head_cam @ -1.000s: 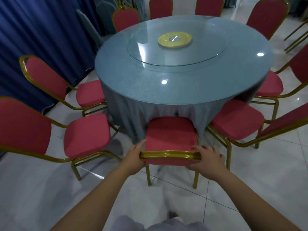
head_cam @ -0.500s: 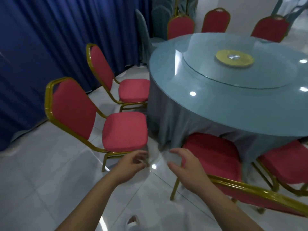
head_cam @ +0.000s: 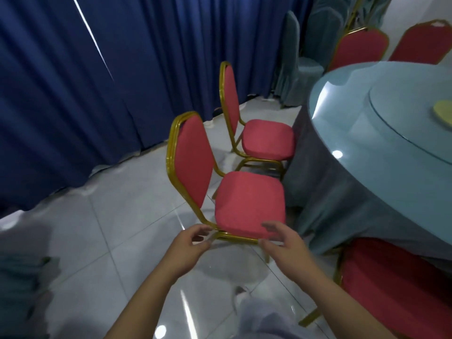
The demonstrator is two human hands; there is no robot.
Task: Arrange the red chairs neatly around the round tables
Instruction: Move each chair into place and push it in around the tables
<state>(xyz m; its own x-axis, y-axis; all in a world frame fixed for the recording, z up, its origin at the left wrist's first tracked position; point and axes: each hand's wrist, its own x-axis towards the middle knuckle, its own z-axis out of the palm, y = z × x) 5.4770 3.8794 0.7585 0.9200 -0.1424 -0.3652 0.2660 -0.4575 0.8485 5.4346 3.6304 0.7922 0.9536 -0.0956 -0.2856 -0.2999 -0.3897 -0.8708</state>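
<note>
- Plainly, our left hand (head_cam: 188, 243) and right hand (head_cam: 285, 243) were both held out low ahead of us, fingers loosely curved and apart, gripping nothing
- our left fingertips sat just beside the gold frame at the back corner of the nearest red chair (head_cam: 249, 204); our right fingers overlapped the near edge of its seat; we could not tell whether either hand actually touched it
- that chair stood upright on the white tiled floor (head_cam: 117, 241), its backrest towards the blue curtain (head_cam: 97, 81) and its seat pointing at the round table (head_cam: 362, 152); the far edge of the seat lay near the hanging grey-blue tablecloth (head_cam: 325, 196)
- a second red chair (head_cam: 267, 140) stood just behind it, facing the same way, its seat close against the cloth
- a third red chair (head_cam: 391, 277) showed at lower right, its seat partly under the drape of the cloth
- two more red chairs (head_cam: 362, 47) stood at the table's far side, only their backrests visible
- on the table lay a glass turntable (head_cam: 406, 118) with a yellow disc (head_cam: 443, 111) cut off by the frame edge
- some teal-covered chairs (head_cam: 293, 57) stood by the curtain, beyond the table
</note>
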